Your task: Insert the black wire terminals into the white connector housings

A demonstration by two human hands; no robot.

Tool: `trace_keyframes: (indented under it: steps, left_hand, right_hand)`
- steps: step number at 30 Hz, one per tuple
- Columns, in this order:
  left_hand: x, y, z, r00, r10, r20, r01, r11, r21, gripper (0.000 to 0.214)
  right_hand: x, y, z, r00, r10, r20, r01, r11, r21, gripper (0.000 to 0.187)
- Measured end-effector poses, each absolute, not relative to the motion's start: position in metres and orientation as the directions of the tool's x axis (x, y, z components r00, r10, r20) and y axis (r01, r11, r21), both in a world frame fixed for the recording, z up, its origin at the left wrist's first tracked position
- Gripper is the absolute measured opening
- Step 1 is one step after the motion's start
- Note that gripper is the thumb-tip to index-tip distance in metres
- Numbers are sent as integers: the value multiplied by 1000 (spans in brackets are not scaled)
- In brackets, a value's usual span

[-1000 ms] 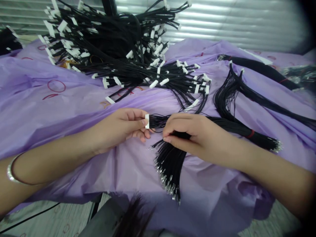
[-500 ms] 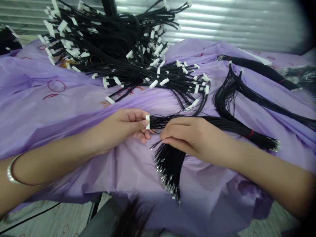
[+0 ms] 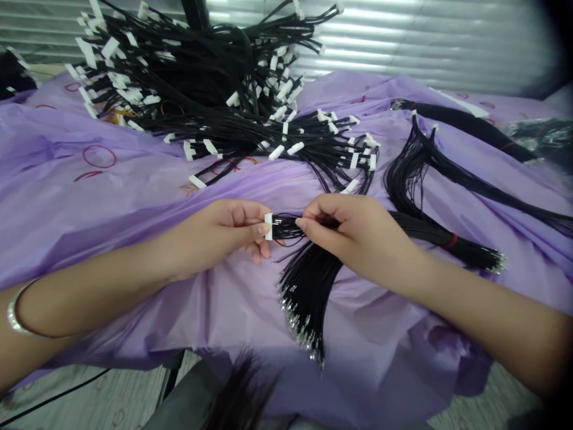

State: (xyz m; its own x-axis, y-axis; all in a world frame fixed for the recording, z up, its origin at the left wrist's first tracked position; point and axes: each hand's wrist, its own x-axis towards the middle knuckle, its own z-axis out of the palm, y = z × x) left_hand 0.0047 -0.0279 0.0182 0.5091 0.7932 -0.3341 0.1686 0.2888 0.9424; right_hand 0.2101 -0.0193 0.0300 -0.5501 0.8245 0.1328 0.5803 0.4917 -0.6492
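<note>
A white connector with several black wires running out of its right side is pinched between the thumb and fingers of my left hand. My right hand pinches a thin black wire just right of the connector; silvery tips show between the hand and the connector. Beneath my right hand, a fan of black wires with bare metal terminals spreads down toward the table's front edge. Behind that hand runs a wire bundle bound by a red band.
A large heap of black cables with white connectors lies at the back. More wire bundles rest at the right. Red rubber bands are scattered on the purple sheet, which covers the table. Blinds stand behind.
My right hand has lifted from the fan of terminals toward the connector, with a wire between its fingertips. My left hand still holds the connector in about the same spot.
</note>
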Motion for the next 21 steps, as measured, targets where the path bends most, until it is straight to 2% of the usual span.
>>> trace_keyframes:
  steps: [21]
  left_hand:
    - [2, -30, 20, 514, 788, -340, 282, 218, 934, 14]
  right_hand:
    - [206, -22, 27, -554, 830, 68, 588, 448, -673, 17]
